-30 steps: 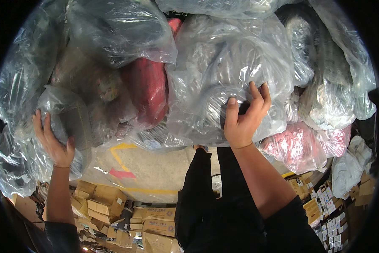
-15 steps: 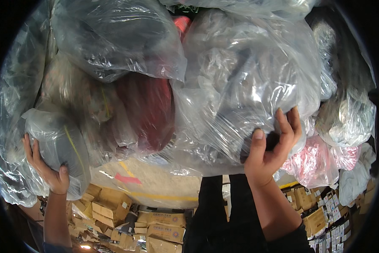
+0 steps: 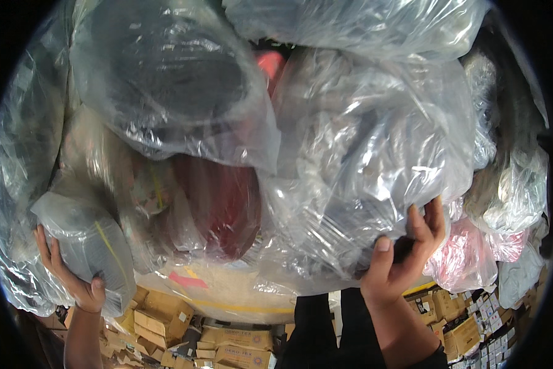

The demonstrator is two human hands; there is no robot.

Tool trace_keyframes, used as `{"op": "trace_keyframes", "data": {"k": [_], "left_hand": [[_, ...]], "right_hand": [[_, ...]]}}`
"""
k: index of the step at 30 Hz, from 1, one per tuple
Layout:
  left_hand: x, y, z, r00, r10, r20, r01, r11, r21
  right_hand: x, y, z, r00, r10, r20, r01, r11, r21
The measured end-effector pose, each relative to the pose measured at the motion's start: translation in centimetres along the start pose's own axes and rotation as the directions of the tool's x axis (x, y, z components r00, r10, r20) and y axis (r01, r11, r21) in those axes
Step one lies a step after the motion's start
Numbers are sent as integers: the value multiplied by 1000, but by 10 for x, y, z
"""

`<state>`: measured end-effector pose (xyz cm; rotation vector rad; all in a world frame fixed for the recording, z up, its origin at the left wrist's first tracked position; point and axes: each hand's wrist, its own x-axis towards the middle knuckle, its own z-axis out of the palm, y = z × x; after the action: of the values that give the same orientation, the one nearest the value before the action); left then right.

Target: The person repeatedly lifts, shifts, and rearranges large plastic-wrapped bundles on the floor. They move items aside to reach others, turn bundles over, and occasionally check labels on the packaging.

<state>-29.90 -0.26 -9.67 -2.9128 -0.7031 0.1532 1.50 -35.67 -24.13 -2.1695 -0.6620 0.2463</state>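
At the lower left, my left hand (image 3: 73,283) is wrapped round the side of a small clear plastic bag (image 3: 98,246) with grey contents and a yellow strip, thumb in front. My right hand (image 3: 402,267) grips the lower right edge of a large clear plastic bag (image 3: 362,154), thumb and fingers curved around it; light and dark contents show through. Between the two lies a bag with dark red contents (image 3: 221,209). Above it rests a bulging bag with dark contents (image 3: 172,74).
Another clear bag (image 3: 362,24) lies across the top. Pink bags (image 3: 464,258) sit at the right. Below are cardboard boxes (image 3: 166,320), small white boxes (image 3: 492,317), and a floor with a yellow line (image 3: 246,306) and red tape (image 3: 187,280).
Both hands and the bags sit lower in the picture, and more of the top bag shows. The floor and boxes have shifted down less. Both hands keep their grip.
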Motion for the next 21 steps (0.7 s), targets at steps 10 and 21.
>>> {"op": "trace_keyframes", "data": {"k": [10,21], "left_hand": [[1,1,0,1000,10,3,-9,1000,-28],[0,0,-1,1000,12,14,-11,1000,-18]], "right_hand": [[0,2,-2,999,27,21,-28,999,31],[3,0,-5,998,9,66,-7,999,-31]]}}
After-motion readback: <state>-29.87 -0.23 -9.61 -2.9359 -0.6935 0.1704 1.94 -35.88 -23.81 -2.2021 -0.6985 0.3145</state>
